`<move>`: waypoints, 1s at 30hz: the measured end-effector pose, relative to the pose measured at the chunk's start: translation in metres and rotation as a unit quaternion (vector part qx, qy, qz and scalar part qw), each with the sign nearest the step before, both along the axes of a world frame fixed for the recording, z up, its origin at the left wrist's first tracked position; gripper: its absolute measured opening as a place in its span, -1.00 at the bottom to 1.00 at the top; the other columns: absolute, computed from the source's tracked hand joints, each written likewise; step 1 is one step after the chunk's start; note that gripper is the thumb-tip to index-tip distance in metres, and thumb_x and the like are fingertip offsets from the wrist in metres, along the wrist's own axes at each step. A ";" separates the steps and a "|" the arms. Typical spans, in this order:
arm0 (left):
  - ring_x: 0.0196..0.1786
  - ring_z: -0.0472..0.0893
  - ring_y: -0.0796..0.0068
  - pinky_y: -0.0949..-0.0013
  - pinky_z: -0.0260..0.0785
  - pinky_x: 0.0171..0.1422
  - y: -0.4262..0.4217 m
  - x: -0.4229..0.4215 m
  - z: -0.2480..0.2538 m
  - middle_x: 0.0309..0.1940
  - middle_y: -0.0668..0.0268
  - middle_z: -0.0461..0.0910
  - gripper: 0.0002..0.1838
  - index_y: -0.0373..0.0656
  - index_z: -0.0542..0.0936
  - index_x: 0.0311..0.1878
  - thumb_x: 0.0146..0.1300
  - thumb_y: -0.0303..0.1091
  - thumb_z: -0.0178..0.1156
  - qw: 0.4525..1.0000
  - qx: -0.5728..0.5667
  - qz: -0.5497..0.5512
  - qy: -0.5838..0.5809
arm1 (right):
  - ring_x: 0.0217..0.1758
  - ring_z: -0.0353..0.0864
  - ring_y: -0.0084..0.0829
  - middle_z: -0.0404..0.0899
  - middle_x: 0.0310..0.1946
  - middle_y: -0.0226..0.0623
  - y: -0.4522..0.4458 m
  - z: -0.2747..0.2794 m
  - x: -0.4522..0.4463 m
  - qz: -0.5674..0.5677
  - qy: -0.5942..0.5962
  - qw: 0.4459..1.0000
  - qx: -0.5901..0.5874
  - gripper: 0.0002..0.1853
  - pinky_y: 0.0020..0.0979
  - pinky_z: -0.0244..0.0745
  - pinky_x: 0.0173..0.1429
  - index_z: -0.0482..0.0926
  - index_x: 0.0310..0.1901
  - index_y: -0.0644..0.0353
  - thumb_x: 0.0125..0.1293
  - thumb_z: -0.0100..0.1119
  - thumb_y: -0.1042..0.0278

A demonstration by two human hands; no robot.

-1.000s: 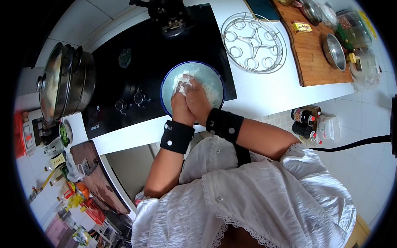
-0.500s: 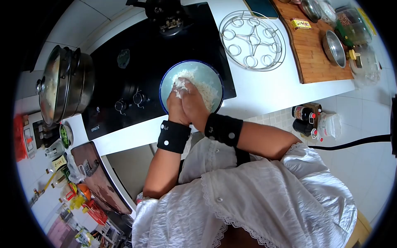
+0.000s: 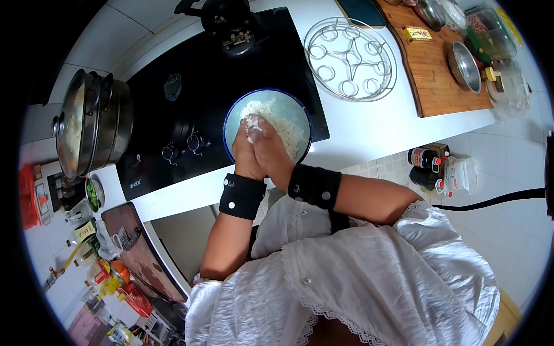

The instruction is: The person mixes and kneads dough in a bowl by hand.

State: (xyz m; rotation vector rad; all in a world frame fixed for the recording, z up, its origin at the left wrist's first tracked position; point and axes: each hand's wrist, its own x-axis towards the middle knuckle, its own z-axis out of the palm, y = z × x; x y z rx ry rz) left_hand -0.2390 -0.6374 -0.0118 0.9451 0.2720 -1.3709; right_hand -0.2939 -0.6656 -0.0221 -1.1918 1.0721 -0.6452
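A pale enamel bowl [image 3: 298, 106] with a dark blue rim sits at the front edge of the black stove. White, crumbly flour [image 3: 284, 124] covers part of its inside. Over the bowl, my left hand [image 3: 244, 151] and my right hand [image 3: 270, 147] are pressed together, palms facing, fingers closed. Clumps of flour stick to the fingertips and show between them. How much is inside the palms is hidden. Each wrist wears a black band.
To the left stands a lidded steel steamer pot [image 3: 104, 127] on the stove [image 3: 190, 75]. A round wire rack [image 3: 350, 57] lies right of the stove. Farther right, a wooden cutting board [image 3: 433, 81] holds a metal bowl [image 3: 464, 67] and a small yellow box [image 3: 417, 34].
My hands stay pressed together over the bowl, with a slight shift of the fingers in the flour. The whole view has tilted a little.
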 end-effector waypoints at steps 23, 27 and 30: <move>-0.05 0.45 0.31 0.34 0.30 0.07 -0.012 -0.026 0.033 -0.09 0.23 0.46 -0.58 -0.17 0.37 0.01 0.22 -0.07 -0.09 0.993 0.105 0.046 -0.023 | 0.12 0.29 -0.05 0.34 0.03 0.08 -0.022 0.023 -0.008 -0.001 -0.011 0.999 0.042 -0.61 -0.32 0.14 0.23 0.32 0.04 0.35 0.20 -0.19 0.37; -0.08 0.44 0.29 0.33 0.31 0.02 -0.002 -0.006 0.006 -0.13 0.22 0.46 -0.54 -0.16 0.38 -0.01 0.22 0.02 -0.11 1.000 0.027 0.013 0.009 | 0.09 0.32 -0.14 0.37 -0.01 0.02 0.008 0.006 0.001 0.007 0.074 0.990 -0.118 -0.67 -0.33 0.13 0.23 0.35 0.00 0.30 0.25 -0.24 0.35; -0.06 0.44 0.29 0.34 0.31 0.03 -0.001 -0.012 0.018 -0.12 0.23 0.46 -0.54 -0.16 0.38 -0.01 0.22 0.01 -0.11 1.000 0.023 0.014 -0.015 | 0.14 0.28 -0.18 0.32 0.03 0.01 -0.004 0.019 -0.005 0.056 0.062 0.995 -0.057 -0.64 -0.39 0.11 0.23 0.30 0.07 0.25 0.26 -0.23 0.34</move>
